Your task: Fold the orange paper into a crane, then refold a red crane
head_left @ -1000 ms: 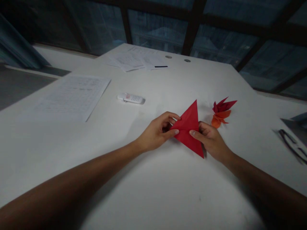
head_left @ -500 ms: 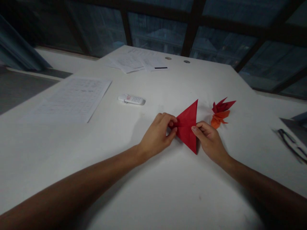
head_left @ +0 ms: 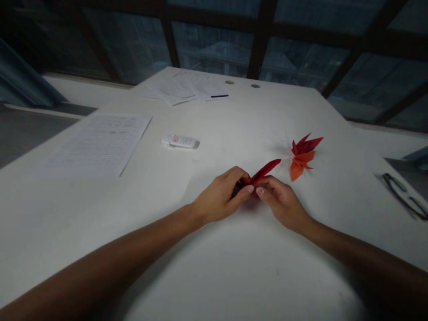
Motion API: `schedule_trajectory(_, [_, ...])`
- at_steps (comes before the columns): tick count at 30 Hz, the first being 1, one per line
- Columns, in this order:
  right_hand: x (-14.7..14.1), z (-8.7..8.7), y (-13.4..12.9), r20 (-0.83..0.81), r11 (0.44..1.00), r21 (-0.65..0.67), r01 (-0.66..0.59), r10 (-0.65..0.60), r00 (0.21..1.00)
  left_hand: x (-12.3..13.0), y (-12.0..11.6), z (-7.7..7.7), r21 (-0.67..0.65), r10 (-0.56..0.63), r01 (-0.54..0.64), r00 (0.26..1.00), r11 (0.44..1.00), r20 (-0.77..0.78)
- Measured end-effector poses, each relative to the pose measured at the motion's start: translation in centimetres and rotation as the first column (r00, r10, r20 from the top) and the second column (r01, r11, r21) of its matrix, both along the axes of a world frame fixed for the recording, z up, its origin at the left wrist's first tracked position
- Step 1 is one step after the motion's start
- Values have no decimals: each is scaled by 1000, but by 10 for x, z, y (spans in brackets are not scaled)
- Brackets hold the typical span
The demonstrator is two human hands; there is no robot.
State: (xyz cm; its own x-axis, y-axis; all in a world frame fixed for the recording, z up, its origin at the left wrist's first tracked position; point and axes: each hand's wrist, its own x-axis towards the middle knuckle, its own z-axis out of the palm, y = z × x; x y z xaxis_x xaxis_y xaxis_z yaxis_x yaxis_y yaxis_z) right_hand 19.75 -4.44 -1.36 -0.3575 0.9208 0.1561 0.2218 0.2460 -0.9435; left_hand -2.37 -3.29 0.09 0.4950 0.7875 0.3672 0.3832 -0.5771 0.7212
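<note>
Between both hands a folded piece of red origami paper [head_left: 267, 170] is held just over the white table [head_left: 214, 267], seen nearly edge-on as a narrow strip slanting up to the right. My left hand [head_left: 225, 194] pinches its lower left end between thumb and bent fingers. My right hand [head_left: 282, 200] is closed on the near side of the same paper, its thumb tip close to the left thumb. The fingers hide the paper's lower part. Just beyond my right hand lie a dark red folded paper figure [head_left: 306, 145] and an orange one [head_left: 300, 165], touching each other.
A white remote-like device [head_left: 179, 141] lies beyond my left hand. Printed sheets [head_left: 100, 142] are at the left, with more papers [head_left: 180, 87] at the back. Black-framed glasses [head_left: 404, 196] rest near the right edge. A dark-framed window [head_left: 214, 44] stands behind the table.
The red paper has turned from a broad triangle facing me to a thin edge-on strip. My right hand has moved left, close to my left hand. The view has shifted slightly.
</note>
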Motion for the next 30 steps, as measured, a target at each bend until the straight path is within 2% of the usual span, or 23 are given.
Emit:
schedule_trajectory(9, [0, -3, 2, -50, 999, -29, 23, -24, 998, -2, 4, 3, -98, -46, 55, 995, 994, 94])
schedule_trajectory(14, [-1, -6, 2, -148, 997, -78, 12, -24, 989, -2, 5, 3, -176, -72, 101, 984, 979, 160])
schedule_trajectory(18, [-2, -6, 2, -165, 996, -86, 5, -19, 986, -3, 5, 3, -194, -58, 84, 989, 977, 137])
schedule_trajectory(24, [-5, -1, -1, -75, 999, -45, 4, -8, 997, 1, 2, 2, -213, 26, 6, 989, 977, 146])
schedule_trajectory(30, [-9, 2, -1, 76, 993, 72, 88, -94, 993, 7, 4, -2, -305, 36, 40, 971, 952, 238])
